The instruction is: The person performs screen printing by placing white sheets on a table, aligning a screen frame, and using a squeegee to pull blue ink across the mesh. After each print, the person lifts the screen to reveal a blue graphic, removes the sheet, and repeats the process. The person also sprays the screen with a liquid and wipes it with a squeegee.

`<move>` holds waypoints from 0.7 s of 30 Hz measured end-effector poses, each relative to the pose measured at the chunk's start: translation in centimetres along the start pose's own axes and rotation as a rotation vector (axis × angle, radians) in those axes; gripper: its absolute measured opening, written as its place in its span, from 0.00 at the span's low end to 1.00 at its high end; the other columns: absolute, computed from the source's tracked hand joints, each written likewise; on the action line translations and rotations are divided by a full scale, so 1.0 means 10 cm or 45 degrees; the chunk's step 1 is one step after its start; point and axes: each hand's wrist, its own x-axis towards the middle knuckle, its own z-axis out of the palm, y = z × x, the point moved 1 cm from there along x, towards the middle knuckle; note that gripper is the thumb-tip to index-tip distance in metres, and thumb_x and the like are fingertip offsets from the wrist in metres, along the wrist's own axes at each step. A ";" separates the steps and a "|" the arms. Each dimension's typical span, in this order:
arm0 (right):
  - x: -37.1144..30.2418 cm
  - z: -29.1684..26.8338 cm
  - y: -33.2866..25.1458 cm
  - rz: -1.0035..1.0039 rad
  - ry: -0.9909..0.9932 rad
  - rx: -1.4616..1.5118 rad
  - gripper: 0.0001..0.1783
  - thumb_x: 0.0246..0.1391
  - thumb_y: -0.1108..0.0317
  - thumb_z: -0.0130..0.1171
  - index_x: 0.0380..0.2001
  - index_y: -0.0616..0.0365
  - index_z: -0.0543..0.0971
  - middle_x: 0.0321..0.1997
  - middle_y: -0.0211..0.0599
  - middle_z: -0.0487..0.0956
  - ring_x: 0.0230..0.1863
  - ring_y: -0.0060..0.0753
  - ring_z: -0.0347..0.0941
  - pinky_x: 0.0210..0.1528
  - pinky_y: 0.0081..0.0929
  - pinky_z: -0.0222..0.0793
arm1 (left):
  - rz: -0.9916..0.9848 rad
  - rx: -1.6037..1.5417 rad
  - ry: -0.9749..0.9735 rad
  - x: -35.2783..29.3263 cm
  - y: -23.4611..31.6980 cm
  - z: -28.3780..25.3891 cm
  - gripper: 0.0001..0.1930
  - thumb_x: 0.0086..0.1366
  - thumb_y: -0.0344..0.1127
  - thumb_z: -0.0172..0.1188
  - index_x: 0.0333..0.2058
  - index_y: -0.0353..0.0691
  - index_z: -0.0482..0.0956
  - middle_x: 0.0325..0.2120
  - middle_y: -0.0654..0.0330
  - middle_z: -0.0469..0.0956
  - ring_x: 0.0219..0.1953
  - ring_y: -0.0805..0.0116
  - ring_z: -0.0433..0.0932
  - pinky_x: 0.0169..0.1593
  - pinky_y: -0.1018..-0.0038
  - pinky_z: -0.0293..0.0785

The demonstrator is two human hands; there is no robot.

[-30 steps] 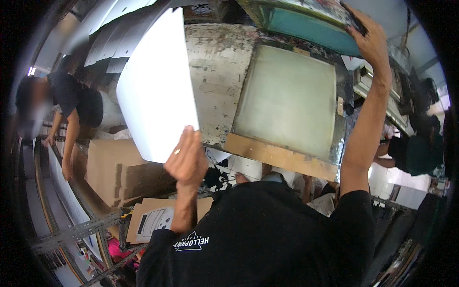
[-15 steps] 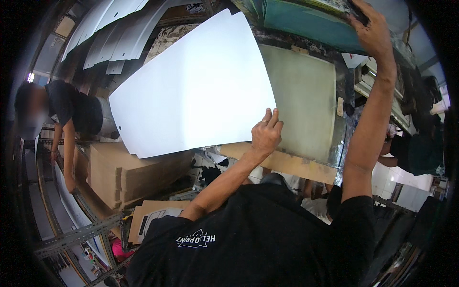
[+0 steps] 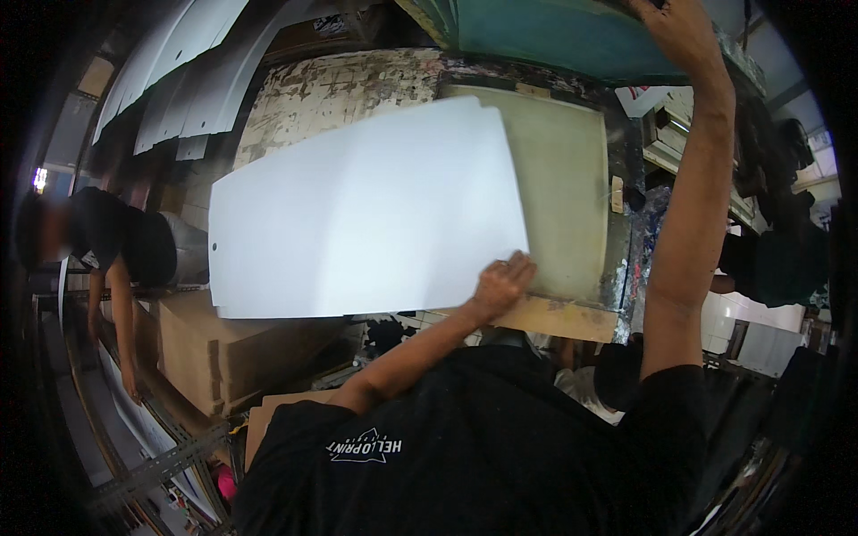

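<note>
A large white sheet (image 3: 357, 214) with notched corners and a small dark hole spans the middle of the view. Its near right corner is pinched in my left hand (image 3: 503, 284), thumb side hidden. Under and beside the sheet's right end lies a pale olive flat panel (image 3: 565, 201) on the worktable. Raised above the far side is a framed screen with teal mesh (image 3: 554, 43). Up at the right, my right hand (image 3: 684, 36) grips that screen's frame edge, its fingertips partly cut off by the picture's top.
More white sheets (image 3: 170, 89) hang or lie at the far left. A paint-worn board (image 3: 313, 89) is behind my sheet. At left, a cardboard box (image 3: 192, 357) stands near a metal rack (image 3: 161, 464); another person (image 3: 125, 237) bends there. Someone in dark clothes (image 3: 778, 268) is at right.
The white sheet has swung down and nearer, flattening toward the table, and more of the worn board shows. My left hand has come nearer with it. My right hand stays on the raised screen.
</note>
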 end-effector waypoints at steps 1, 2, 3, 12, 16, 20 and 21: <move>0.03 0.03 0.04 -0.020 -0.003 0.045 0.26 0.49 0.77 0.59 0.55 0.60 0.78 0.55 0.51 0.79 0.56 0.45 0.76 0.61 0.32 0.68 | -0.036 -0.121 -0.185 0.10 0.16 -0.01 0.21 0.50 0.34 0.65 0.45 0.40 0.81 0.49 0.54 0.81 0.49 0.58 0.82 0.43 0.66 0.80; 0.01 0.02 0.05 -0.008 -0.014 0.050 0.26 0.50 0.77 0.59 0.55 0.60 0.78 0.56 0.51 0.79 0.56 0.45 0.76 0.61 0.32 0.68 | -0.072 -0.241 -0.369 0.19 0.35 -0.01 0.23 0.51 0.36 0.66 0.48 0.41 0.80 0.50 0.54 0.80 0.51 0.57 0.82 0.45 0.65 0.80; -0.01 -0.02 -0.06 0.006 -0.024 0.050 0.26 0.50 0.77 0.59 0.55 0.60 0.78 0.56 0.50 0.79 0.56 0.45 0.76 0.61 0.32 0.68 | -0.104 -0.363 -0.554 0.27 0.45 -0.03 0.24 0.52 0.38 0.67 0.50 0.41 0.79 0.51 0.53 0.80 0.52 0.55 0.81 0.47 0.64 0.80; 0.01 -0.01 0.03 -0.032 -0.006 -0.094 0.24 0.51 0.76 0.60 0.54 0.61 0.78 0.55 0.51 0.79 0.55 0.47 0.76 0.61 0.34 0.68 | -1.017 0.481 -0.148 0.25 -1.34 -0.35 0.55 0.47 0.69 0.68 0.69 0.47 0.60 0.70 0.43 0.54 0.72 0.34 0.44 0.64 0.26 0.43; 0.05 0.05 0.11 -0.021 0.013 -0.023 0.24 0.51 0.75 0.61 0.55 0.63 0.78 0.55 0.52 0.79 0.55 0.49 0.76 0.60 0.34 0.68 | -1.207 0.388 -0.616 0.43 -1.71 -0.41 0.65 0.37 0.77 0.69 0.71 0.51 0.55 0.73 0.46 0.45 0.73 0.30 0.37 0.60 0.19 0.37; 0.08 0.04 0.06 0.021 -0.014 -0.025 0.25 0.51 0.76 0.61 0.55 0.63 0.78 0.54 0.53 0.80 0.53 0.48 0.77 0.59 0.35 0.70 | -1.108 0.292 -0.567 0.74 -1.86 -0.10 0.66 0.37 0.77 0.69 0.71 0.50 0.55 0.74 0.48 0.42 0.73 0.30 0.34 0.58 0.17 0.33; 0.09 0.01 0.02 0.089 -0.043 -0.026 0.25 0.51 0.76 0.60 0.55 0.63 0.77 0.54 0.53 0.80 0.52 0.47 0.77 0.59 0.35 0.70 | -1.079 0.297 -0.563 0.87 -1.89 -0.03 0.65 0.37 0.78 0.68 0.71 0.50 0.55 0.74 0.50 0.43 0.73 0.31 0.35 0.59 0.17 0.33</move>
